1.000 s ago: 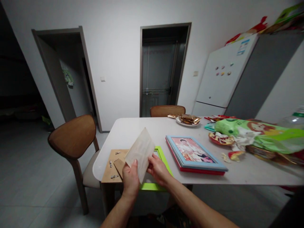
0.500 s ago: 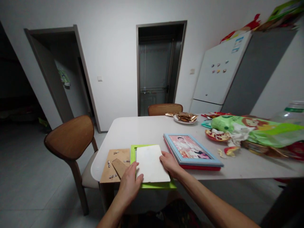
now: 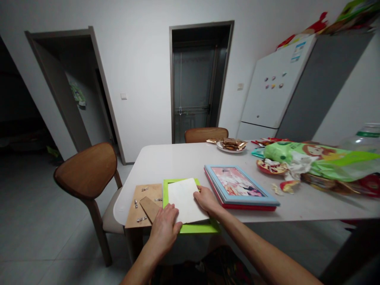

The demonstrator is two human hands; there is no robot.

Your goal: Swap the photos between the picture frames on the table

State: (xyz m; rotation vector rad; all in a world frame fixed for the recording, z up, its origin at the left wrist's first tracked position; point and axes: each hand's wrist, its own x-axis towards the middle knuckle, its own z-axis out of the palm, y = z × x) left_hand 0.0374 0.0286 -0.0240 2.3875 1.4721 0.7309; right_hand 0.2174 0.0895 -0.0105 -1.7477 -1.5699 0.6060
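A white card sheet (image 3: 185,200) lies slightly turned over a bright green picture frame (image 3: 202,228) at the table's near edge. My right hand (image 3: 207,201) grips the sheet's right edge, thumb on top. My left hand (image 3: 166,225) rests at the sheet's lower left corner and the frame's left side, fingers stretched and thumb apart. Beside it lies a brown backing board (image 3: 133,211) with metal clips and a stand leg (image 3: 149,208), partly hidden by that hand.
Right of my hands sits a blue picture frame (image 3: 242,202) stacked on a red one (image 3: 249,207). Farther right are pomegranate pieces (image 3: 289,186), tissue and a green plastic bag (image 3: 332,158). A plate (image 3: 219,147) of wrapped snacks stands at the back; a wooden chair (image 3: 86,170) is left.
The white sheet has turned counterclockwise and shifted a little left over the green frame. My right hand has moved slightly left with it; my left hand has slid along its lower left edge.
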